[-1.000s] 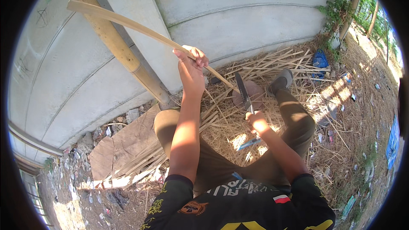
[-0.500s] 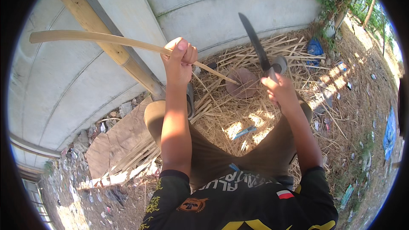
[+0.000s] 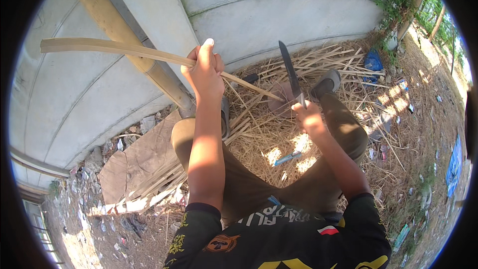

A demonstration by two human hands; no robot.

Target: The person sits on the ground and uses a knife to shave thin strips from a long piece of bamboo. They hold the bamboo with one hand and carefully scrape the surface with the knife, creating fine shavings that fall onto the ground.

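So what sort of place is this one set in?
Likely an outdoor work spot on bare ground beside a concrete wall: split bamboo strips litter the dirt, and weeds and scattered rubbish lie at the edges.

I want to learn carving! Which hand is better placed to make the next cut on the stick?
The right hand, probably. It holds the knife, blade up beside the bamboo strip's near end. The left hand is wrapped around the strip, steadying it.

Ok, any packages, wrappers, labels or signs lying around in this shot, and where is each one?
Blue bag or wrapper: crumpled, on the straw by the wall, upper right.
Flat brown cardboard sheet: on the ground at the wall's foot, left.
Small pale litter scraps: beside the cardboard, too small to tell.
No signs or screens.
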